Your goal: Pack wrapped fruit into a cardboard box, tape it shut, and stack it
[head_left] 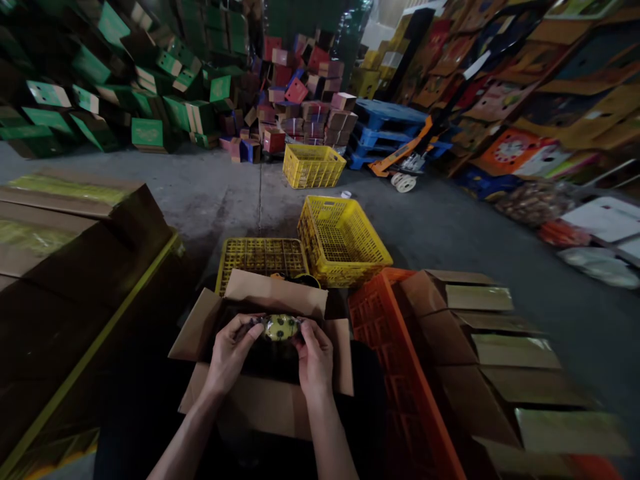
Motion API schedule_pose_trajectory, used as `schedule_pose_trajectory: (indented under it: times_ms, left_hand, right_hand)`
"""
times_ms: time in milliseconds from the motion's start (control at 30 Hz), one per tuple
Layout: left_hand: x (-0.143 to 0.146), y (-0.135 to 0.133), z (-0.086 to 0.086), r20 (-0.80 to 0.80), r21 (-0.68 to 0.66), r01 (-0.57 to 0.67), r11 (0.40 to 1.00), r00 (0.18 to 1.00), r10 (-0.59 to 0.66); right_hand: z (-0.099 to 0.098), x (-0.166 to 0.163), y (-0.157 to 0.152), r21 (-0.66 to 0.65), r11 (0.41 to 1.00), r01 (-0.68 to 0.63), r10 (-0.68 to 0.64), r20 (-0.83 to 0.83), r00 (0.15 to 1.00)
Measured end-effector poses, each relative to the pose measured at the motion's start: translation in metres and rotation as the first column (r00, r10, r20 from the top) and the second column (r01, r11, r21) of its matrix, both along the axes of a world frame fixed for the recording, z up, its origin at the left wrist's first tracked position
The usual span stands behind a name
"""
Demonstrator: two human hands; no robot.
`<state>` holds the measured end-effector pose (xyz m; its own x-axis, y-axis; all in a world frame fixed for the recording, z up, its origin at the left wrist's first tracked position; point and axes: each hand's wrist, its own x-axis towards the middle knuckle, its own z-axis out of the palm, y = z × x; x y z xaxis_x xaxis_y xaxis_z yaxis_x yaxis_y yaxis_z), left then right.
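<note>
Both of my hands are over an open cardboard box (270, 400) whose flaps are folded outward. Between them is a small shiny packet (281, 327), yellowish with dark spots and darker ends. My left hand (235, 347) pinches its left end between thumb and fingers. At the other end, my right hand (315, 350) grips it the same way. The packet is level, just above the box opening. Inside, the box is too dark to make out its contents.
An orange crate (383, 347) holding cartons (450, 333) stands close on the right. Stacked cartons (75, 233) flank the left. Ahead are an upturned yellow crate (260, 250), an upright yellow crate (345, 257), blue pallets (390, 117) and an orange pallet jack (405, 150).
</note>
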<state>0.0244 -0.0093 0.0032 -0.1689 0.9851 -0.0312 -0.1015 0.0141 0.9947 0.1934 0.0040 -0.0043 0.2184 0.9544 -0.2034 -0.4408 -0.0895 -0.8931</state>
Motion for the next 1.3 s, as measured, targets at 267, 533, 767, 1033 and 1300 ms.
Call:
schedule_pose_trajectory:
  times_ms: [267,533,767,1033,1300]
  left_hand:
    - [-0.001,-0.001,0.001,-0.008,-0.003,0.005,1.000,1.000,-0.005]
    - [0.002,-0.003,0.010,-0.133,0.046,0.008,0.999,0.991,-0.002]
    - [0.006,-0.001,0.008,-0.173,-0.102,0.241,0.965,0.951,-0.256]
    - [0.000,0.000,0.000,-0.037,0.003,0.127,0.992,0.991,-0.127]
    - [-0.001,-0.004,-0.008,-0.179,0.122,0.138,0.983,0.977,-0.115]
  right_hand:
    - [0.003,-0.002,-0.002,-0.016,1.000,0.005,-0.006,-0.082,0.997]
    - [0.004,0.001,-0.003,0.136,0.990,0.045,-0.048,0.018,0.999]
    - [0.007,0.004,-0.009,0.173,0.985,0.026,-0.031,0.024,0.999]
    - [0.013,0.002,-0.008,0.135,0.984,-0.119,0.124,-0.030,0.992]
    - [0.008,-0.009,-0.009,0.089,0.975,-0.203,0.199,0.050,0.979]
